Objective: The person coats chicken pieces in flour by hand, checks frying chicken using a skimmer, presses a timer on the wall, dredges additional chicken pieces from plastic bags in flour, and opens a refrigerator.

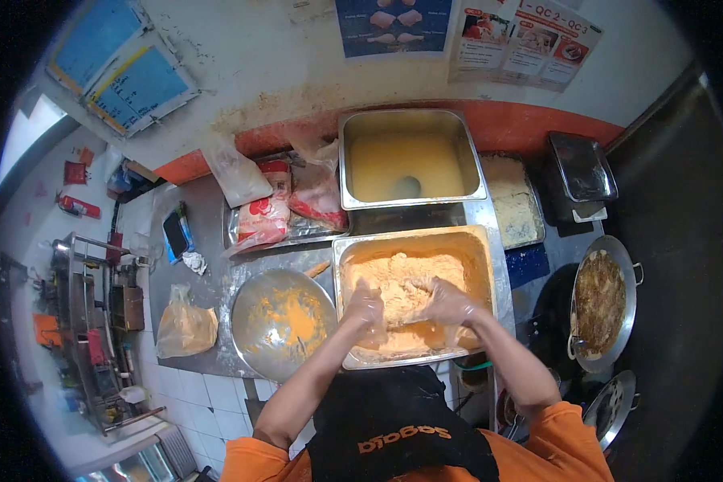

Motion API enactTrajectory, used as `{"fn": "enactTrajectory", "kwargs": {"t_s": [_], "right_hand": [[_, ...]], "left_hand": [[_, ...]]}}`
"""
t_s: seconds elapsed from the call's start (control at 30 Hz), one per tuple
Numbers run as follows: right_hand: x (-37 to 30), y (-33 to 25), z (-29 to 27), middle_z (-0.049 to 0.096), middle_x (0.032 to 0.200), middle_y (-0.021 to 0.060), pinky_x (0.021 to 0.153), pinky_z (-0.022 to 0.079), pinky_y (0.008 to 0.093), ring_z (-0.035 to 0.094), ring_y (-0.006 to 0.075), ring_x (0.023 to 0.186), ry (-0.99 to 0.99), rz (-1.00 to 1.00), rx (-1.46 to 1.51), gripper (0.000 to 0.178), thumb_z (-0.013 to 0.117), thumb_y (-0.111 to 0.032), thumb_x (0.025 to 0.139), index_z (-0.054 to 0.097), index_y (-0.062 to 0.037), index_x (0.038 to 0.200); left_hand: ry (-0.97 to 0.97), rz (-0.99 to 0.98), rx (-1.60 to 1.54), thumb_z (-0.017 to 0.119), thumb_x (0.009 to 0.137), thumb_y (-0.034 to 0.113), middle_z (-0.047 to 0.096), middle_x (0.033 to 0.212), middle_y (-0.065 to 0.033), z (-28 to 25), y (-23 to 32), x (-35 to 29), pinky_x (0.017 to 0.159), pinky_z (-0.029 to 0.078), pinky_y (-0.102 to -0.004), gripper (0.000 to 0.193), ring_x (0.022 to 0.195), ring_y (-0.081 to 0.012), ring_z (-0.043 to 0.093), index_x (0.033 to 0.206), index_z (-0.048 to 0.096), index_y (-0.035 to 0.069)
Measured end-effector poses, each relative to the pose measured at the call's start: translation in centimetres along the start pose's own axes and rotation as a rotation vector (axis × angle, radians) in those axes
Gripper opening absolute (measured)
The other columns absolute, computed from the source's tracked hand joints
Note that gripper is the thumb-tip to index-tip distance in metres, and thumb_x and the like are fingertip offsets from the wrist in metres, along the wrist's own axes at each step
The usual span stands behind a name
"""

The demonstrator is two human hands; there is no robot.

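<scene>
Touching the powder (399, 265): left hand (365, 308) and right hand (450, 305)

The orange-tinted powder is lying in the front tray (485, 269), at the centre of the frame. Both hands are wearing clear gloves. At the tray's left side, the left hand is bending its fingers partway; whether they are gripping any powder, I cannot tell. At the right, the right hand is pointing its half-open fingers leftward over a clumpy patch; whether they are closing on a lump is also unclear.

Just above, a second tray (346, 165) is holding yellowish liquid (406, 153). Left of the powder, a bowl (263, 360) is showing orange smears. A bag (186, 328) is standing farther left, and a phone (177, 233) is lying above it. Red-and-white packs (265, 213) are resting at upper centre-left. At the right of the frame, a pan (631, 299) is holding brown, bubbly liquid (601, 301).
</scene>
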State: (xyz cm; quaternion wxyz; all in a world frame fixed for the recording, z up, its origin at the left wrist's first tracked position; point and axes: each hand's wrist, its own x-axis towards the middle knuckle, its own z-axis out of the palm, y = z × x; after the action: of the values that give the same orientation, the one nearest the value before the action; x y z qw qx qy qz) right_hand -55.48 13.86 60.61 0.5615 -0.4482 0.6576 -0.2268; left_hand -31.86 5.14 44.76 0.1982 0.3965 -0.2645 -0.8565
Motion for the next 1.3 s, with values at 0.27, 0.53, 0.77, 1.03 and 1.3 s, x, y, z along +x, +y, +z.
{"fn": "enactTrajectory", "kwargs": {"t_s": [0.27, 0.53, 0.77, 1.03, 1.3], "right_hand": [[11.0, 3.2, 0.9, 0.061, 0.145, 0.0231, 0.113, 0.045, 0.0365, 0.057, 0.0327, 0.136, 0.135, 0.262, -0.442, 0.065, 0.067, -0.036, 0.099, 0.051, 0.0016, 0.149], [3.2, 5.3, -2.9, 0.059, 0.145, 0.0274, 0.114, 0.045, 0.0428, 0.058, 0.037, 0.135, -0.148, 0.103, -0.195, 0.079, 0.07, -0.051, 0.091, 0.054, 0.0032, 0.146], [5.6, 11.9, 5.9, 0.067, 0.135, 0.023, 0.109, 0.048, 0.0372, 0.064, 0.0298, 0.122, 0.027, 0.043, -0.128, 0.082, 0.088, -0.043, 0.078, 0.057, 0.0021, 0.141], [-3.2, -4.2, -0.4, 0.072, 0.127, 0.0187, 0.103, 0.053, 0.0393, 0.068, 0.029, 0.117, 0.091, 0.053, -0.251, 0.069, 0.087, -0.031, 0.076, 0.064, 0.0003, 0.132], [-5.7, -5.5, -7.4, 0.072, 0.126, 0.0089, 0.096, 0.057, 0.0323, 0.068, 0.0178, 0.112, 0.124, -0.31, -0.018, 0.039, 0.068, -0.009, 0.099, 0.065, -0.0057, 0.138]], "left_hand": [[0.532, 0.145, 0.432, 0.055, 0.102, 0.051, 0.07, 0.125, -0.0167, 4.4, 1.8, 6.4, 0.097, 0.05, -0.0378, 0.061, 0.112, -0.0319, 0.066, 0.131, 0.066, -0.001], [0.303, -0.175, 0.291, 0.053, 0.105, 0.053, 0.054, 0.152, -0.0207, 9.9, 4.6, -5.9, 0.114, 0.04, -0.0406, 0.072, 0.134, -0.0281, 0.054, 0.149, 0.048, -0.005], [0.418, -0.12, 0.812, 0.065, 0.092, 0.066, 0.067, 0.132, -0.0295, 7.3, -3.3, 0.6, 0.104, 0.049, -0.0428, 0.082, 0.125, -0.0401, 0.064, 0.132, 0.064, -0.006], [0.318, 0.084, 0.974, 0.059, 0.094, 0.025, 0.073, 0.092, -0.0199, 6.5, 1.8, -1.6, 0.095, 0.054, -0.0443, 0.031, 0.091, -0.0299, 0.072, 0.099, 0.075, -0.001], [0.169, 0.1, 0.093, 0.066, 0.095, 0.011, 0.069, 0.105, -0.0088, 13.2, 12.5, -10.0, 0.07, 0.062, -0.0334, 0.033, 0.091, -0.0194, 0.07, 0.127, 0.064, 0.005]]}}
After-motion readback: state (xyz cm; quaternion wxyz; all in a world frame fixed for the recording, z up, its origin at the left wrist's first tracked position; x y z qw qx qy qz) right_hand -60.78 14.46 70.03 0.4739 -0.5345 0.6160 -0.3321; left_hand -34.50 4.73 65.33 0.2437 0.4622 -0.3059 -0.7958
